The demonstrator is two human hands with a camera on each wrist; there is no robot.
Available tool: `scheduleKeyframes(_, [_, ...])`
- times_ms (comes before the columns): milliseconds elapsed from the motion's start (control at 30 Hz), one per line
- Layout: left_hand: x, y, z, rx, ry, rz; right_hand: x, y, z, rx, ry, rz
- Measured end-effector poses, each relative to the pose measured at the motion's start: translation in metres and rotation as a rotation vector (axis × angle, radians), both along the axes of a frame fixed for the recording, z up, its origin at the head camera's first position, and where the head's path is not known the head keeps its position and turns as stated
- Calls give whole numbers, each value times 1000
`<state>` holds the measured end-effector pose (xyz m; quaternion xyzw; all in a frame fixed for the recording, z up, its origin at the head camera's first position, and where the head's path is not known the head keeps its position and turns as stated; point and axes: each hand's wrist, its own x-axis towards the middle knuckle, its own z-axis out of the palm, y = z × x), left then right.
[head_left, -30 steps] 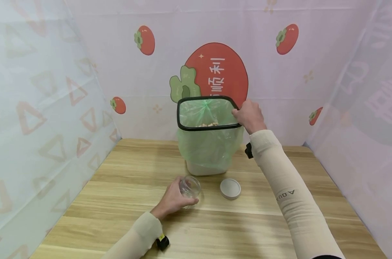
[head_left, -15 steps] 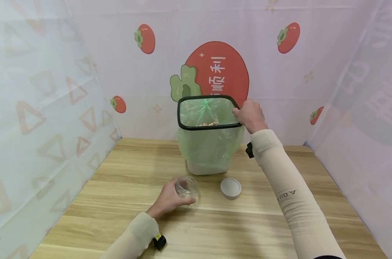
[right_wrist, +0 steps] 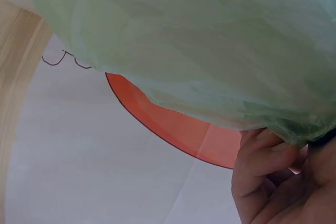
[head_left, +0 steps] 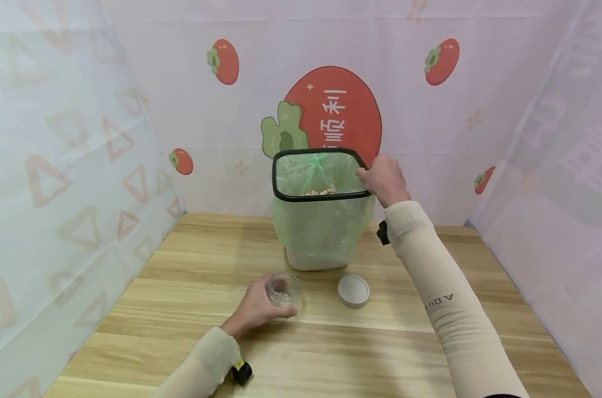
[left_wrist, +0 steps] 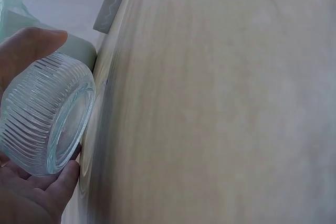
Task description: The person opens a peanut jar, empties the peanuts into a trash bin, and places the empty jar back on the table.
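My left hand (head_left: 256, 308) holds a clear glass jar (head_left: 284, 289) low over the wooden table, thumb on the near side. The jar has no lid on, and its mouth faces up toward the head camera. Ribbed walls and a thick base show on the jar (left_wrist: 47, 114) in the left wrist view, fingers cupped under it. My right hand (head_left: 385, 179) grips the black rim (head_left: 320, 198) of a bin at its right corner. A pale green bag (head_left: 325, 226) lines the bin and hangs over its outside. Pale crumbly bits (head_left: 322, 192) show inside.
A round light grey lid (head_left: 354, 291) lies on the table (head_left: 330, 354), right of the jar and in front of the bin. Behind the bin hangs a pale cloth backdrop (head_left: 231, 121) with printed red fruit, and similar cloth hangs at both sides.
My left hand has moved a little to the left with the jar, away from the bin and lid. The right hand and the bin have stayed in place.
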<state>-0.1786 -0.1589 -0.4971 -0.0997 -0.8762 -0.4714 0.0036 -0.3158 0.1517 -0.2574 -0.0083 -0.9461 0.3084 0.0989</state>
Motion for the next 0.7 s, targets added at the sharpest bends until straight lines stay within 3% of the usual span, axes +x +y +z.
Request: scheduleKeyframes(700, [2, -1, -1, 2, 6, -16, -1, 0, -2, -5, 13, 0])
